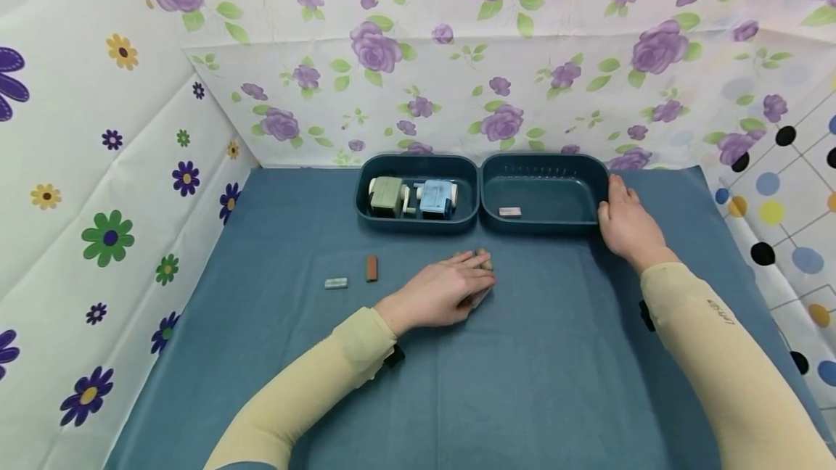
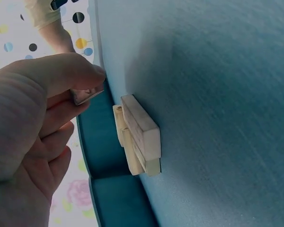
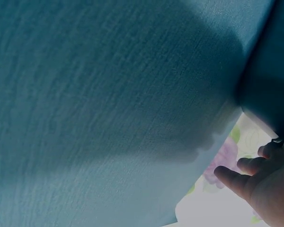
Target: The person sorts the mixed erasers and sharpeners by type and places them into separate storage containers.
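Note:
My left hand (image 1: 447, 289) is over the middle of the blue cloth. In the left wrist view its thumb and fingers pinch a small eraser-like block (image 2: 86, 94), mostly hidden. Just beyond it, a white block (image 2: 141, 127) and pale rounded pieces (image 2: 131, 151) lie close together on the cloth. My right hand (image 1: 630, 223) rests against the right end of the right-hand dark teal tray (image 1: 548, 226), its fingers fairly straight. Inside that tray lies one small whitish block (image 1: 509, 212).
A second teal tray (image 1: 418, 225) adjoins on the left, holding a green crank pencil sharpener (image 1: 387, 196) and a blue one (image 1: 436, 198). Left of my left hand lie a brown block (image 1: 371, 268) and a pale grey-green block (image 1: 336, 283). A flowered wall covering (image 1: 313, 93) stands behind.

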Available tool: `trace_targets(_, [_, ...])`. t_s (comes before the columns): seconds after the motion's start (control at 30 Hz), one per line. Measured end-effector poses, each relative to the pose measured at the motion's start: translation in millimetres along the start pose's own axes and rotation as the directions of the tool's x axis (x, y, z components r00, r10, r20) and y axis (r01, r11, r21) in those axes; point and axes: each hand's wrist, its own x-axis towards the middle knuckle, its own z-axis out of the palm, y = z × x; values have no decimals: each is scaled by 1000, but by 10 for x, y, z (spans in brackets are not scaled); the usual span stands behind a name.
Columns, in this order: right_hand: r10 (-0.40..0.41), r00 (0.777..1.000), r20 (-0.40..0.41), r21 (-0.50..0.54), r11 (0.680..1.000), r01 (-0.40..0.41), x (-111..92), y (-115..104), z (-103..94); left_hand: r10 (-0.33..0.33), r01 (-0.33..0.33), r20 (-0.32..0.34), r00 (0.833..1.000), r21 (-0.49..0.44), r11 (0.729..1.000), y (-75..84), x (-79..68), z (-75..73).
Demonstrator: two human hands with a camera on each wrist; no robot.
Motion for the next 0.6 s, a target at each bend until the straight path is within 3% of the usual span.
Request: trace_targets(0.6, [6,1000,3,7,1000,-6,9,-8,8,-31,31,-36,999,-14,999,-43,25,-38])
